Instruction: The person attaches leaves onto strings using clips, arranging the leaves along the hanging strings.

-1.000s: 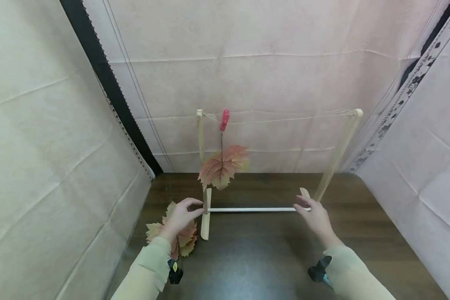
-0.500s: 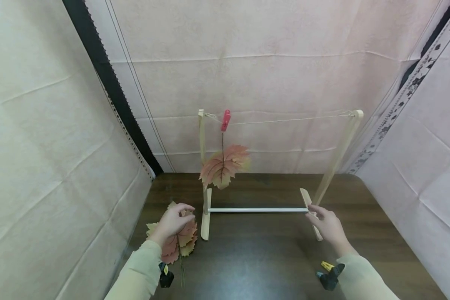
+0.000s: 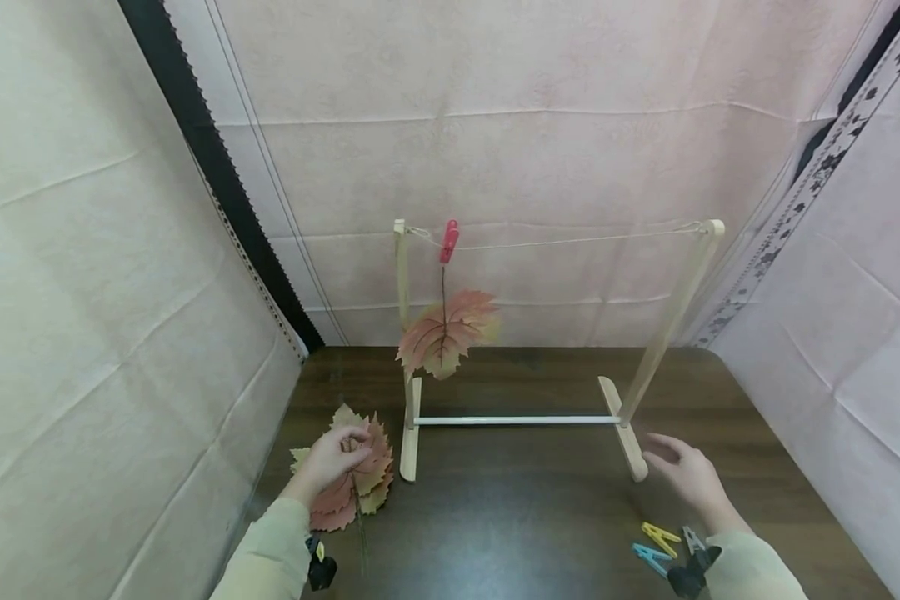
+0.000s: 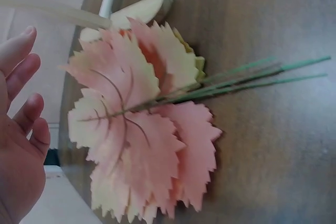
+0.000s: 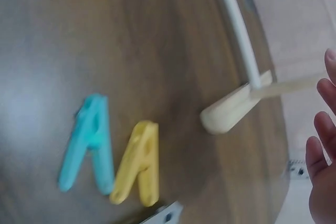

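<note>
My left hand point(image 3: 335, 458) hovers over a bunch of artificial maple leaves point(image 4: 142, 129), its fingers loosely bent and holding nothing. The leaves are pink and yellow, with thin green stems. To the right of the wooden rack point(image 3: 630, 442), my right hand point(image 3: 687, 473) is in the air with relaxed, parted fingers. Below it on the table lie a yellow clothespin point(image 5: 137, 163), a blue clothespin point(image 5: 89, 145) and a grey clothespin point(image 3: 693, 538), partly hidden by the wrist camera. From the rack's string hangs one leaf point(image 3: 446, 333), held by a red clothespin point(image 3: 450, 242).
The rack's white lower bar point(image 3: 517, 420) joins two wooden feet on the brown table point(image 3: 510, 517). Its string point(image 3: 570, 241) runs between the post tops. Pale cloth walls point(image 3: 532, 167) enclose the table at the back and both sides.
Both hands have let go of the rack's lower ends. The left has drawn back left over the leaves; the right has moved right and down, uncovering the clothespins. The rack stays put.
</note>
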{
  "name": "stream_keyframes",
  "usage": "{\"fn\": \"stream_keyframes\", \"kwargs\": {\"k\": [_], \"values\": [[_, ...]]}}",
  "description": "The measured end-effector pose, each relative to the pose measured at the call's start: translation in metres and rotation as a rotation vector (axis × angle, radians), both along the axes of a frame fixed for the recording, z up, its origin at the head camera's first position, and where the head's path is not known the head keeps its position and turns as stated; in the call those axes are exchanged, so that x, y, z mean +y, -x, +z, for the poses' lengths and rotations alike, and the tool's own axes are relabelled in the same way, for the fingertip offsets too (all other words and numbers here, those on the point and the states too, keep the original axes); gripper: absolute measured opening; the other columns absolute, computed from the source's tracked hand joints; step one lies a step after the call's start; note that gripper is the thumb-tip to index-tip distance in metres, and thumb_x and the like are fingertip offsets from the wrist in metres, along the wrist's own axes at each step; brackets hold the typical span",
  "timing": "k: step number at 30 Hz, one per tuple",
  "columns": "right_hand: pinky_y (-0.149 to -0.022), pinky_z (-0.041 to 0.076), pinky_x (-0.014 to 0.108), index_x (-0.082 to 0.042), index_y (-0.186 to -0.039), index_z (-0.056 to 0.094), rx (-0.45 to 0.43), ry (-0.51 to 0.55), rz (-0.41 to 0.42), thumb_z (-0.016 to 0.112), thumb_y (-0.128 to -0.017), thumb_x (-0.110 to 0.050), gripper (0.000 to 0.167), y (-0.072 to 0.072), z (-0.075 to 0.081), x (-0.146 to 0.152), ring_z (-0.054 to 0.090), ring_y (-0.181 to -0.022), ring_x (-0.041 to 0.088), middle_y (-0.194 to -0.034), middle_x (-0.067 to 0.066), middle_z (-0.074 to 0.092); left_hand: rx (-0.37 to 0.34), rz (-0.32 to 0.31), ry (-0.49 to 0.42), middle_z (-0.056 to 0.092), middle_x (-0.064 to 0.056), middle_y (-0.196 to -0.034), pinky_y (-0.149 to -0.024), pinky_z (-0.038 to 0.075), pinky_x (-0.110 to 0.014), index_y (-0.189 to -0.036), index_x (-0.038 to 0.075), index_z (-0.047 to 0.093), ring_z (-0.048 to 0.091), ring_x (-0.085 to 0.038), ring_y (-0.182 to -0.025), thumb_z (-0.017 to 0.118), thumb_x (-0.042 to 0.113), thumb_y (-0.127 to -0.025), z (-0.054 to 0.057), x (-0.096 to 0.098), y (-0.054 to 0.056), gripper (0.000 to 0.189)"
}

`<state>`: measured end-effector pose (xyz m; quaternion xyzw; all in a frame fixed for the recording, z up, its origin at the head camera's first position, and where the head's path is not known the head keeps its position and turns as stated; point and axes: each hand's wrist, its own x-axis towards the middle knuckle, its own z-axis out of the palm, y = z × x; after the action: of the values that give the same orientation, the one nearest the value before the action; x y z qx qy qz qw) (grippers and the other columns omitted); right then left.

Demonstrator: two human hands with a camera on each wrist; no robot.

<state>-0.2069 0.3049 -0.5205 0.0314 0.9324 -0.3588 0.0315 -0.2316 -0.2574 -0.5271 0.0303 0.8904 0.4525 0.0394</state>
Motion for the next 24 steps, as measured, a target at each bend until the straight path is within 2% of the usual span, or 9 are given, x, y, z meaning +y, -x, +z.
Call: {"fn": "stream_keyframes", "kwargs": {"k": [7, 13, 16, 20, 24], "values": [[-0.084, 0.045, 0.053, -0.003, -0.139, 0.04, -0.113, 0.05, -0.048, 0.051, -0.086, -0.063, 0.08, -0.015, -0.021, 0.012, 0.047, -0.115, 0.045, -0.134, 0.027, 0.045, 0.001, -0.01, 0.013, 0.063, -0.005, -0.099, -0.072, 0.045, -0.035, -0.107, 0.005, 0.066, 0.054, -0.02, -0.083, 0.067, 0.01, -0.086, -0.014, -0.006, -0.004, 0.022], [-0.082, 0.045, 0.055, 0.0, -0.136, 0.043, -0.121, -0.028, -0.027, 0.049, -0.089, -0.06, 0.077, -0.029, -0.03, 0.02, 0.049, -0.111, 0.047, -0.132, 0.031, 0.044, -0.029, -0.009, 0.051, 0.064, -0.006, -0.102, -0.076, 0.046, -0.04, -0.106, 0.008, 0.066, 0.057, -0.021, -0.089, 0.069, 0.016, -0.086, -0.022, -0.007, -0.01, 0.022], [-0.081, 0.045, 0.055, 0.002, -0.133, 0.045, -0.137, -0.046, -0.031, 0.051, -0.091, -0.054, 0.071, -0.035, -0.036, 0.025, 0.051, -0.109, 0.047, -0.131, 0.032, 0.045, -0.01, -0.04, 0.045, 0.065, -0.007, -0.1, -0.079, 0.047, -0.041, -0.103, 0.006, 0.066, 0.059, -0.024, -0.091, 0.068, 0.014, -0.086, -0.026, -0.009, -0.012, 0.019], [-0.079, 0.045, 0.055, 0.003, -0.129, 0.05, -0.155, -0.066, -0.036, 0.053, -0.092, -0.047, 0.061, -0.039, -0.047, 0.03, 0.055, -0.104, 0.044, -0.127, 0.031, 0.049, 0.023, -0.116, 0.027, 0.065, -0.01, -0.097, -0.079, 0.048, -0.042, -0.098, 0.002, 0.065, 0.061, -0.028, -0.092, 0.068, 0.007, -0.085, -0.034, -0.012, -0.014, 0.014], [-0.078, 0.046, 0.053, 0.003, -0.123, 0.054, -0.163, -0.056, -0.03, 0.056, -0.091, -0.045, 0.058, -0.045, -0.057, 0.034, 0.058, -0.1, 0.04, -0.121, 0.028, 0.055, -0.025, -0.148, 0.004, 0.065, -0.01, -0.098, -0.08, 0.048, -0.044, -0.101, 0.001, 0.065, 0.06, -0.03, -0.095, 0.067, 0.003, -0.084, -0.04, -0.014, -0.015, 0.017]]}}
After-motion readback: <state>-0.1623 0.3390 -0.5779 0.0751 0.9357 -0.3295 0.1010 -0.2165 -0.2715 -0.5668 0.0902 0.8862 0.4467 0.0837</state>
